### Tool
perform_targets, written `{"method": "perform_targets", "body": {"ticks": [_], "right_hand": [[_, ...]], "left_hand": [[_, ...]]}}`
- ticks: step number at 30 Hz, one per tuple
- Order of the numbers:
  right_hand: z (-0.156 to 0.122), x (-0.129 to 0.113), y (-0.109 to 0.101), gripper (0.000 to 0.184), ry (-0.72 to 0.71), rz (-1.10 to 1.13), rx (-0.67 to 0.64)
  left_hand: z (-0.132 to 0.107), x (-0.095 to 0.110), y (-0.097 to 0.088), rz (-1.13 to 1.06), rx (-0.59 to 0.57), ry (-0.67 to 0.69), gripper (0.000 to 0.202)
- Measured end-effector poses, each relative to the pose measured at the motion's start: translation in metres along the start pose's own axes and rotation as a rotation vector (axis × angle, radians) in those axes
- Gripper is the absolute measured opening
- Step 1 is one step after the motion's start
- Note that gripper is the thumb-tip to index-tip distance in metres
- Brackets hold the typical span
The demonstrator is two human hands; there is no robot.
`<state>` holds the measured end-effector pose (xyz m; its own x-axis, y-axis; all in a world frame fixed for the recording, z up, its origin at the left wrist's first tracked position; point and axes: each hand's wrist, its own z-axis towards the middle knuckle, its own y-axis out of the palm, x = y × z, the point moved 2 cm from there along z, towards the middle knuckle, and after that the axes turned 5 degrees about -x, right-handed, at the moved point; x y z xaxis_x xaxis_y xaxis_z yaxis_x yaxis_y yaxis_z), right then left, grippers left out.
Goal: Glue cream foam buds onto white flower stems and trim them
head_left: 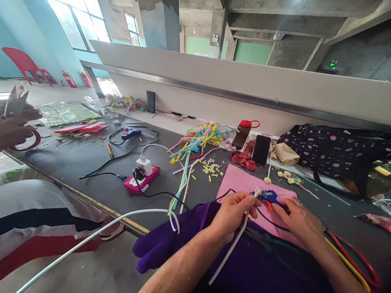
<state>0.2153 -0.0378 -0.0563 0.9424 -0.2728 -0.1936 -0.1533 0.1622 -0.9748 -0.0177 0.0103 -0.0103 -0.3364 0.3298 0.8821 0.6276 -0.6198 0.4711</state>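
My left hand [233, 213] pinches a white fuzzy stem, like a pipe cleaner [230, 252], whose pale tip stands at the nozzle of a blue glue gun [269, 196]. The stem's long tail hangs down over my lap. My right hand [301, 221] is closed round the glue gun's handle, with fingers by its red trigger. A pink sheet [233, 179] lies on the table beneath both hands. Just beyond them, a pale stem with a yellowish end [267, 179] rests on the sheet. Purple cloth [183, 232] covers my lap.
A pink power strip [142, 181] with plugs and cords lies left of centre. Behind it are bundled coloured stems [204, 138] and cut yellow bits [210, 167]. A bottle [241, 136], phone [261, 149] and dark patterned bag [336, 154] stand at the back. Another person's hand [15, 126] holds scissors.
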Motion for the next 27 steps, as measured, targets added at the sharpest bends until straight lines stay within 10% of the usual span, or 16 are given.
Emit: {"method": "perform_targets", "body": {"ticks": [10, 17, 27], "right_hand": [[0.072, -0.123, -0.047, 0.022, -0.478, -0.051, -0.125], [0.157, -0.192, -0.006, 0.018, -0.529, -0.077, -0.239], [0.205, -0.221, 0.037, 0.027, -0.459, -0.177, -0.332]], "left_hand": [[0.001, 0.007, -0.007, -0.226, 0.159, 0.062, 0.03], [0.0, 0.007, -0.007, -0.279, 0.112, 0.011, 0.032], [-0.004, 0.008, -0.006, -0.363, 0.053, 0.017, 0.028]]}}
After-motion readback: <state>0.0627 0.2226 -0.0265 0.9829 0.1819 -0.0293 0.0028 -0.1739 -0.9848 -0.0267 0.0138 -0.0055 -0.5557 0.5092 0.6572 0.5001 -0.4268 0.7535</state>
